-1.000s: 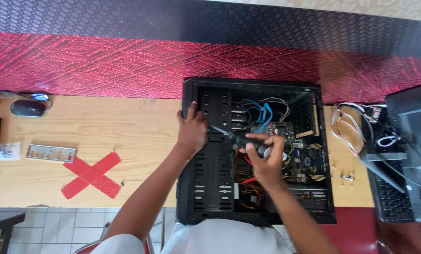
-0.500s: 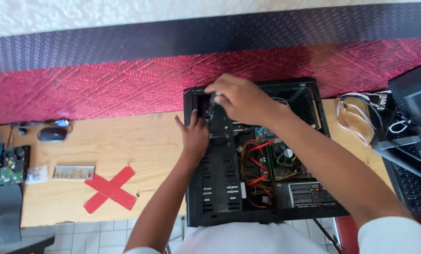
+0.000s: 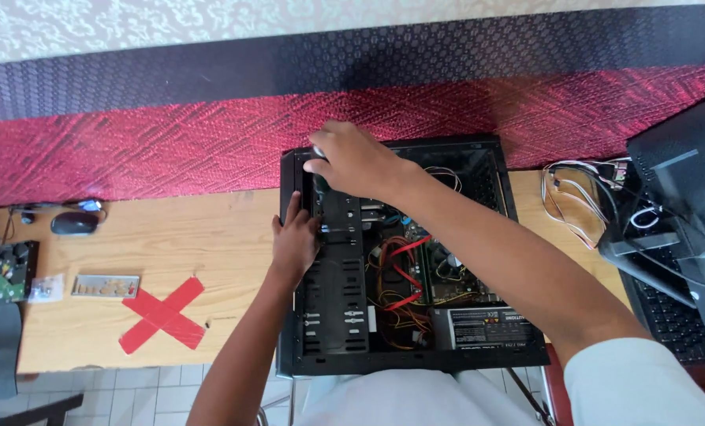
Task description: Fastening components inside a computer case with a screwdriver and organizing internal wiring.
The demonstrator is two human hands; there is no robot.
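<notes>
The black computer case (image 3: 404, 260) lies open on the tabletop (image 3: 171, 237), its long side running away from the person. The right hand (image 3: 352, 162) is at the case's far left corner, fingers curled on a small dark thing (I cannot tell what). The left hand (image 3: 293, 241) rests flat and wide on the case's left edge, nearer the person. Left of the case is a red tape cross (image 3: 163, 314)

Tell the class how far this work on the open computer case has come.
Done: the computer case lies open, its cables exposed. In hand: the left hand braces the case's edge while the right hand reaches into the far corner; what it grips is hidden. Left: the metal plate lies unfitted on the table.
</notes>
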